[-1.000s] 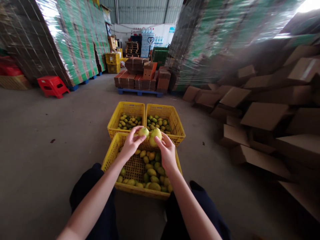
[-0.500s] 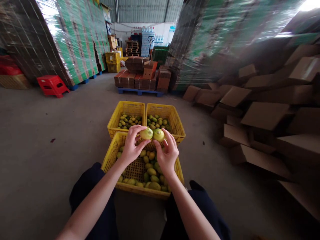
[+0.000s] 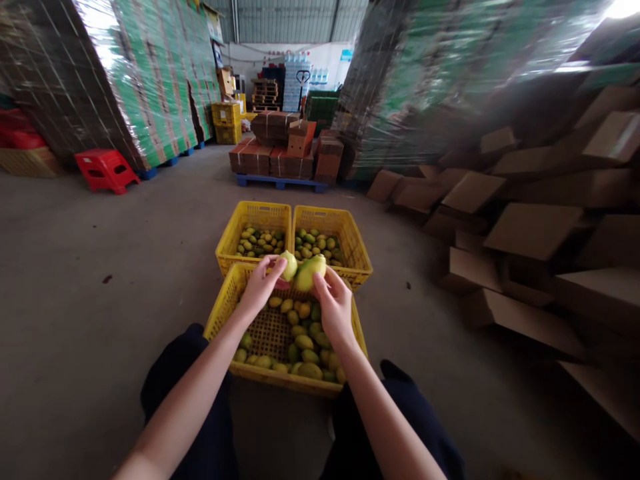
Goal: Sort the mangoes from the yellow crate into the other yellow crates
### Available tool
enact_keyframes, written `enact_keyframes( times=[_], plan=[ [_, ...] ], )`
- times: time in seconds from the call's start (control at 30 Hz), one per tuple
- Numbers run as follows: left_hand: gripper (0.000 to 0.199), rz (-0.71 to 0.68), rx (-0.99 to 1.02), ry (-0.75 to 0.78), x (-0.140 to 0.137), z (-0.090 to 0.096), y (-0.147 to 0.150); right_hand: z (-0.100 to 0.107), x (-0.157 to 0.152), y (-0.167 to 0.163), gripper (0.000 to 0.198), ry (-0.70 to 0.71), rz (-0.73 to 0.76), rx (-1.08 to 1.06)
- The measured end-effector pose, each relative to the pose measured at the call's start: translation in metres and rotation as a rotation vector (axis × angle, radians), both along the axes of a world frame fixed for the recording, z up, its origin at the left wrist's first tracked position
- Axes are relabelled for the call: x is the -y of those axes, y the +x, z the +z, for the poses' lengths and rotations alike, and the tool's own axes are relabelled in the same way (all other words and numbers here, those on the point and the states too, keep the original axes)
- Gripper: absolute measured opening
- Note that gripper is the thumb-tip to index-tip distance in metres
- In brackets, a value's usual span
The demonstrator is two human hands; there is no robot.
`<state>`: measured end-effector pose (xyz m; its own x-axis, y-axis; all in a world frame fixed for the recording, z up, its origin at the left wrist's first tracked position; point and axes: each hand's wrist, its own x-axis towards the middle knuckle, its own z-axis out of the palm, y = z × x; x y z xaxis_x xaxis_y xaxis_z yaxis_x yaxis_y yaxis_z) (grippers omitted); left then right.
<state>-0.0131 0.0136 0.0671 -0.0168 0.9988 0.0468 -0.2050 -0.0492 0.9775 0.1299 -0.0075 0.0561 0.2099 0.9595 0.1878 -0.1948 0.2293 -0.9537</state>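
Note:
My left hand [image 3: 263, 285] is closed around a yellow-green lemon [image 3: 289, 265]. A larger lemon [image 3: 309, 273], greener on its left side, sits tilted in the fingers of my right hand [image 3: 334, 304]. Both fruits are held close together above the near yellow crate [image 3: 220, 307]. Inside that crate, several green and yellow lemons [image 3: 303, 342] lie mostly along the right and near sides, and its slotted bottom shows in the middle. Beyond it stand a far left crate [image 3: 227, 230] and a far right crate [image 3: 357, 243], each with lemons on the bottom.
Flattened and open cardboard boxes [image 3: 533, 230] are heaped on the right. A blue pallet [image 3: 280, 182] with stacked cartons stands ahead. A red stool [image 3: 106, 170] is at the left, beside wrapped green stacks [image 3: 155, 87]. My knees flank the near crate.
Both lemons have been turned in my fingers: their ends faced me before, and now the right one shows its long side. My hands stay over the near crate.

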Motion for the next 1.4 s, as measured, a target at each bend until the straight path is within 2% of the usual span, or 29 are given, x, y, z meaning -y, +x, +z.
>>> enact_keyframes(
  times=[0.1, 0.23, 0.33, 0.4, 0.47, 0.57, 0.67, 0.77, 0.93, 1.13, 1.27, 1.4],
  plan=[
    [0.042, -0.056, 0.014, -0.230, -0.002, 0.002, -0.001, 0.005, -0.004, 0.001, 0.029, -0.214, 0.103, -0.265],
    [0.039, -0.106, -0.022, -0.348, 0.001, 0.006, 0.000, 0.010, -0.011, 0.003, 0.014, -0.524, 0.122, -0.450],
    [0.041, -0.112, -0.078, -0.416, 0.002, 0.007, 0.001, 0.013, -0.014, 0.005, 0.027, -0.725, 0.208, -0.499],
    [0.042, -0.116, -0.094, -0.440, 0.002, 0.005, 0.002, 0.013, -0.015, 0.006, 0.031, -0.783, 0.258, -0.517],
    [0.039, -0.117, -0.054, -0.444, 0.001, 0.003, 0.002, 0.011, -0.015, 0.007, 0.031, -0.797, 0.274, -0.538],
    [0.016, -0.086, 0.159, -0.383, 0.000, 0.002, 0.004, 0.009, -0.014, 0.007, 0.026, -0.732, 0.297, -0.574],
    [0.023, -0.087, 0.425, -0.351, 0.000, 0.006, 0.007, 0.011, -0.012, 0.006, 0.025, -0.629, 0.294, -0.609],
    [0.025, -0.110, 0.584, -0.394, 0.002, 0.010, 0.009, 0.013, -0.009, 0.004, 0.021, -0.559, 0.247, -0.621],
    [0.025, -0.167, 0.599, -0.408, 0.003, 0.009, 0.012, 0.007, -0.011, 0.002, 0.015, -0.474, 0.232, -0.588],
    [0.037, -0.067, 0.624, -0.492, 0.000, 0.007, 0.014, 0.001, -0.015, 0.000, 0.015, -0.498, 0.206, -0.574],
    [0.035, -0.073, 0.596, -0.488, 0.001, 0.005, 0.013, 0.003, -0.013, 0.000, 0.018, -0.568, 0.239, -0.600],
    [0.038, -0.063, 0.623, -0.525, 0.001, 0.003, 0.010, 0.005, -0.011, 0.003, 0.020, -0.562, 0.230, -0.589]
  ],
)
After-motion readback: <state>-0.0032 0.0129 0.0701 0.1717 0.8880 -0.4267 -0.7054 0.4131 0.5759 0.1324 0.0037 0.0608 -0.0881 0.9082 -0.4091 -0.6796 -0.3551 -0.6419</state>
